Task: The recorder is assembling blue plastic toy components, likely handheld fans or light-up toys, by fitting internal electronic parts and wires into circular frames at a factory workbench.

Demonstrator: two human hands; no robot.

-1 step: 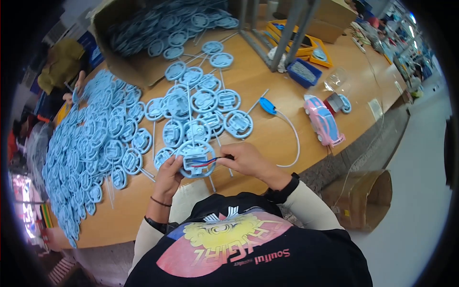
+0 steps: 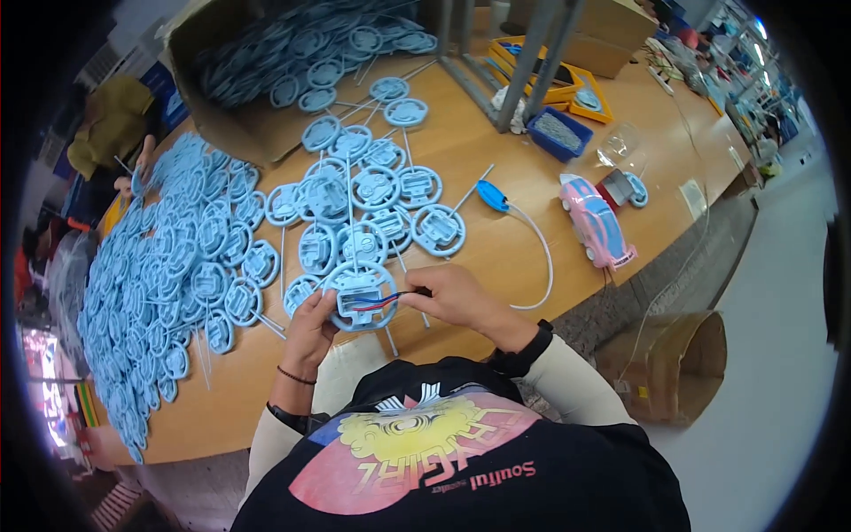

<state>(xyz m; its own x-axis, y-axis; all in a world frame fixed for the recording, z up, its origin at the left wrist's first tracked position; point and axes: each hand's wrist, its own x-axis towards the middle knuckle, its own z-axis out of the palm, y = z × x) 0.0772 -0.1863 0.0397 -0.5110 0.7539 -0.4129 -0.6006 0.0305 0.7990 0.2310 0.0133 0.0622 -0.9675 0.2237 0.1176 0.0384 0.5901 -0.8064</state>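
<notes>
Against the earlier frame nothing has shifted: both my hands sit at the same spot at the table's near edge, on the same part. Far left, a wide heap of flat light-blue plastic wheel-shaped parts (image 2: 168, 293) covers the wooden table (image 2: 496, 257), with a few more laid in loose rows toward the centre. Behind them an open brown cardboard box (image 2: 222, 115) lies tipped, full of the same blue parts. My left hand (image 2: 310, 332) holds the round light-blue plastic steering-wheel part with a thin stem (image 2: 359, 297) from its left and lower rim; fingers curled and closed against that rim, thumb on the face. The part is just above the table edge, between both hands, face up toward me. A red and black wire pair (image 2: 383, 302) runs across its centre to the right. My right hand (image 2: 456, 300) pinches the right end of that wire, thumb and forefinger pressed together on it, remaining fingers folded; whether they also touch the wheel rim I cannot tell. Further right, apart from my hands, a small blue oval plastic piece with a white cord (image 2: 492, 196) lies on the table, then a pink and blue toy car body (image 2: 596, 223), and beyond it a small blue tray of tiny metal bits (image 2: 558, 131).
</notes>
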